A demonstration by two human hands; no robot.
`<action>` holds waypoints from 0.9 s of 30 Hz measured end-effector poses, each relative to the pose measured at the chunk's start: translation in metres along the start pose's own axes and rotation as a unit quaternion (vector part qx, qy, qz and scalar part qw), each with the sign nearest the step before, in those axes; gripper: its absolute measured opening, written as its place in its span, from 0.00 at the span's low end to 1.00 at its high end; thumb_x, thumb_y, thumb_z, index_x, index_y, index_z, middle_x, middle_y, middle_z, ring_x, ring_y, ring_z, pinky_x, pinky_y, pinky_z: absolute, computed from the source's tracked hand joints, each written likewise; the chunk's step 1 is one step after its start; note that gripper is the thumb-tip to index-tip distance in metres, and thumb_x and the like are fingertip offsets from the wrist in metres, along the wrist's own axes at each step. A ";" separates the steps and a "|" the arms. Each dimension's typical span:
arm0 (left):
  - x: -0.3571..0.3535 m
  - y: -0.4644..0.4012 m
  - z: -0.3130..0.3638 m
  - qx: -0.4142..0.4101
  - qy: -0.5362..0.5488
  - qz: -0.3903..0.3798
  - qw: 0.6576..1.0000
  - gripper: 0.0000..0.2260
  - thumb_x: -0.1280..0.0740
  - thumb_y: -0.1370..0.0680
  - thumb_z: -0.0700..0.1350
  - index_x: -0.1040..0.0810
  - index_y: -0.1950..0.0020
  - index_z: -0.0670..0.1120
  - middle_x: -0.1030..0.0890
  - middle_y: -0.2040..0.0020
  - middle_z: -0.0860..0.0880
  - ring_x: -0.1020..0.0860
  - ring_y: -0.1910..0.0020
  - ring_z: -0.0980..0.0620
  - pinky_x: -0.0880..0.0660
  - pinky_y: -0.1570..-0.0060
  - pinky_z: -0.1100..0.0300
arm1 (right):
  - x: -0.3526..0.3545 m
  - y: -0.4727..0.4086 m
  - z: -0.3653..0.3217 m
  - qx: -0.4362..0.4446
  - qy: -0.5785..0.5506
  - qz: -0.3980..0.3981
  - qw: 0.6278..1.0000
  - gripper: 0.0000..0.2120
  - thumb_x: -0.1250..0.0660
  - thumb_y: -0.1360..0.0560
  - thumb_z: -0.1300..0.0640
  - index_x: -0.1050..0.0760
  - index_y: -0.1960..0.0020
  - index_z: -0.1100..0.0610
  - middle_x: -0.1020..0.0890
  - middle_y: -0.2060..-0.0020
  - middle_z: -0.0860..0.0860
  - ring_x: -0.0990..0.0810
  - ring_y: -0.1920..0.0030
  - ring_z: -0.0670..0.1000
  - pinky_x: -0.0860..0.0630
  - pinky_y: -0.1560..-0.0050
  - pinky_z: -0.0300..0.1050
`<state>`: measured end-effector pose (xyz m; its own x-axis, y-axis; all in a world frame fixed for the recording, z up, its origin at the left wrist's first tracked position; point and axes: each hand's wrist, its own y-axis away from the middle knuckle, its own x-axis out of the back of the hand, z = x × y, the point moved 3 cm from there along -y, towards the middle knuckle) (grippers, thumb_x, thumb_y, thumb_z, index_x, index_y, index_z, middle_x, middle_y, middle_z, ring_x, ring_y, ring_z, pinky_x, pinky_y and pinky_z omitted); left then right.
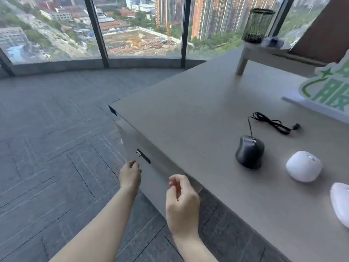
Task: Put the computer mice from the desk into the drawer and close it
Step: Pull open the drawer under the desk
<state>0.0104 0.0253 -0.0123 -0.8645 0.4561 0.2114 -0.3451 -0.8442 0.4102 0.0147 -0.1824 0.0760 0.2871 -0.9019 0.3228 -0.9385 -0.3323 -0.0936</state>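
Three mice lie on the grey desk (188,110): a black wired mouse (249,151) with its cable (272,122) coiled behind it, a white mouse (303,166) to its right, and another white mouse (340,205) cut off by the right edge. The drawer front (151,178) under the desk edge is shut, with a dark handle and lock (143,156). My left hand (130,175) hovers just below the handle with its fingers curled and empty. My right hand (181,201) hangs in front of the drawer front, fingers loosely bent, holding nothing.
A small riser shelf (264,52) at the desk's back carries a mesh pen cup (256,25). A green and white sign (328,91) stands at the right. Grey carpet floor (47,148) stretches left to tall windows.
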 end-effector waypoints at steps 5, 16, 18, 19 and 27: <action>-0.019 -0.012 0.005 0.022 0.085 -0.034 0.996 0.09 0.41 0.21 0.45 0.26 0.59 0.44 0.25 0.60 0.47 0.23 0.57 0.45 0.23 0.53 0.48 | -0.014 0.004 0.043 -0.104 0.063 0.012 0.992 0.19 0.41 0.24 0.64 0.31 0.33 0.56 0.24 0.40 0.52 0.23 0.41 0.52 0.26 0.47 0.42; -0.028 -0.046 0.009 0.062 0.107 -0.031 0.992 0.07 0.39 0.22 0.44 0.26 0.48 0.42 0.24 0.45 0.39 0.21 0.44 0.41 0.18 0.60 0.46 | -0.030 -0.005 0.063 -0.139 0.045 0.043 0.988 0.19 0.40 0.25 0.66 0.27 0.36 0.55 0.21 0.41 0.51 0.22 0.42 0.49 0.22 0.42 0.50; -0.026 -0.045 0.009 0.066 0.112 -0.033 0.991 0.06 0.39 0.21 0.43 0.26 0.50 0.42 0.25 0.45 0.40 0.22 0.46 0.42 0.19 0.58 0.45 | -0.028 -0.004 0.061 -0.138 0.047 0.038 0.989 0.18 0.41 0.25 0.65 0.26 0.38 0.54 0.20 0.42 0.49 0.22 0.43 0.46 0.23 0.41 0.50; -0.025 -0.044 0.008 0.069 0.117 -0.031 0.990 0.05 0.40 0.21 0.43 0.27 0.51 0.42 0.25 0.46 0.41 0.23 0.47 0.43 0.19 0.58 0.45 | -0.027 -0.004 0.060 -0.136 0.046 0.033 0.989 0.17 0.41 0.25 0.65 0.25 0.39 0.53 0.19 0.43 0.49 0.21 0.44 0.45 0.23 0.41 0.49; 0.050 -0.016 -0.019 0.080 0.154 0.005 0.985 0.05 0.41 0.20 0.42 0.28 0.48 0.41 0.26 0.45 0.42 0.25 0.45 0.42 0.19 0.57 0.44 | -0.034 0.044 0.040 -0.106 0.047 -0.105 0.988 0.08 0.36 0.24 0.58 0.23 0.49 0.48 0.17 0.55 0.43 0.20 0.52 0.41 0.25 0.58 0.31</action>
<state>-0.0343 0.0566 -0.0252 -0.9458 0.3201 -0.0537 -0.2957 -0.7814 0.5495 -0.0282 -0.1775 0.0234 0.4702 -0.7865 0.4005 -0.8820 -0.4353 0.1807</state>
